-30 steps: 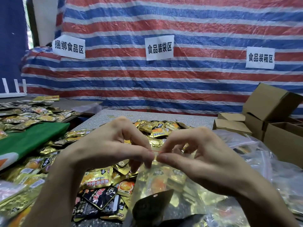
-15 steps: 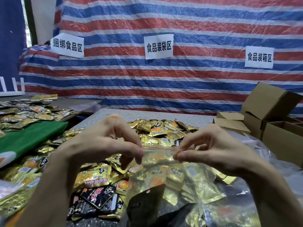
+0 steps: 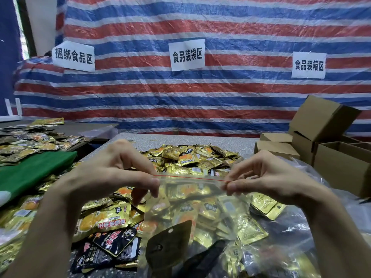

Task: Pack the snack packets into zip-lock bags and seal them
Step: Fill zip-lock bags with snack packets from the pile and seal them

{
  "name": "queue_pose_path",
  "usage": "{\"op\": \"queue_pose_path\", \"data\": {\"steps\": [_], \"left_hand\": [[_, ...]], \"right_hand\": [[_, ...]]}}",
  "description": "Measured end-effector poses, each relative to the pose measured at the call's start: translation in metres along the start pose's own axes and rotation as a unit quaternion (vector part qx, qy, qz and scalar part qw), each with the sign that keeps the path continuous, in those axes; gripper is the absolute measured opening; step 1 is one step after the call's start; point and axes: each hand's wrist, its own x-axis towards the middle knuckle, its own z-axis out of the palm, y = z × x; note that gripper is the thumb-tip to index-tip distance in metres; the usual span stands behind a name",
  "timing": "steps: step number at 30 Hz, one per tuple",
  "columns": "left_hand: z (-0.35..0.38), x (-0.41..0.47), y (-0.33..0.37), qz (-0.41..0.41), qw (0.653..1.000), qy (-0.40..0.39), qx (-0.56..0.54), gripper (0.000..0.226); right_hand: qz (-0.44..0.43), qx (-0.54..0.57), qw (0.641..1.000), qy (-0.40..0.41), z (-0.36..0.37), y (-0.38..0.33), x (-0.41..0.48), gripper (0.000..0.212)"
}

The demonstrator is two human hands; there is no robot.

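Head view.

The left hand (image 3: 104, 177) sits at centre left of the frame and the right hand (image 3: 267, 177) at centre right. Both are raised in front of the camera, well apart. Between them hangs the zip-lock bag (image 3: 192, 207), a clear bag at centre frame holding gold snack packets and one dark packet.

The bag's red seal strip (image 3: 190, 178) runs nearly level from one hand to the other. The left fingers (image 3: 140, 180) are closed on the left end of the strip, thumb pad against forefinger. The right fingers (image 3: 247, 185) pinch the right end in the same way. The remaining fingers of both hands are curled loosely above the strip.

Behind the bag, a pile of loose snack packets (image 3: 190, 159) lies on the grey counter (image 3: 200, 140). It spreads toward the lower left, where black packets (image 3: 112, 243) are mixed in with the gold ones.

A green cloth (image 3: 34, 173) lies at the left edge. Above it, a second counter (image 3: 96, 127) carries more packets. Clear plastic film (image 3: 341, 207) covers the lower right area.

Cardboard boxes (image 3: 325, 121) are stacked at the right edge. A striped red, white and blue tarpaulin (image 3: 180, 97) fills the upper frame. Three white paper signs (image 3: 187, 55) with printed characters hang on it.
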Motion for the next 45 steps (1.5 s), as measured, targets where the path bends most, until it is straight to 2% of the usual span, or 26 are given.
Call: {"op": "queue_pose_path", "data": {"steps": [17, 20, 23, 27, 31, 35, 36, 40, 41, 42, 44, 45], "left_hand": [[-0.004, -0.001, -0.004, 0.010, 1.000, 0.008, -0.001, 0.020], [-0.005, -0.002, -0.005, 0.006, 1.000, 0.013, -0.004, 0.027], [-0.006, -0.003, -0.007, 0.002, 1.000, 0.023, -0.007, 0.034], [-0.010, -0.006, -0.007, -0.003, 0.999, 0.040, 0.012, 0.036], [-0.010, -0.007, -0.005, -0.007, 0.998, 0.047, 0.051, 0.037], [-0.007, -0.005, 0.001, -0.010, 0.991, 0.066, 0.112, 0.042], [-0.004, -0.003, 0.004, -0.005, 0.990, 0.065, 0.128, 0.042], [0.015, 0.006, 0.015, 0.030, 0.983, 0.045, 0.174, 0.040], [0.019, 0.008, 0.016, 0.036, 0.981, 0.049, 0.182, 0.037], [0.023, 0.009, 0.017, 0.042, 0.980, 0.056, 0.186, 0.034], [0.028, 0.013, 0.018, 0.048, 0.977, 0.076, 0.194, 0.033], [0.031, 0.015, 0.017, 0.048, 0.974, 0.085, 0.205, 0.031]], "right_hand": [[0.006, 0.026, 1.000, 0.010, -0.013, 0.012, -0.005, 0.025], [0.007, 0.023, 1.000, 0.017, -0.015, 0.013, -0.007, 0.021], [0.003, 0.011, 1.000, 0.023, -0.015, 0.013, -0.008, 0.020], [0.001, -0.021, 0.998, 0.052, -0.017, 0.011, -0.009, 0.031], [0.001, -0.059, 0.995, 0.082, -0.015, 0.010, -0.009, 0.018], [0.013, -0.119, 0.989, 0.087, -0.007, 0.005, -0.006, 0.016], [0.020, -0.122, 0.990, 0.074, -0.003, 0.003, -0.004, 0.023], [0.040, -0.133, 0.990, 0.005, 0.019, -0.010, 0.003, 0.088], [0.055, -0.139, 0.989, -0.023, 0.026, -0.013, 0.005, 0.095], [0.072, -0.144, 0.985, -0.058, 0.033, -0.014, 0.006, 0.092], [0.089, -0.172, 0.974, -0.114, 0.047, -0.016, 0.010, 0.056], [0.083, -0.197, 0.970, -0.117, 0.053, -0.017, 0.012, 0.037]]}}
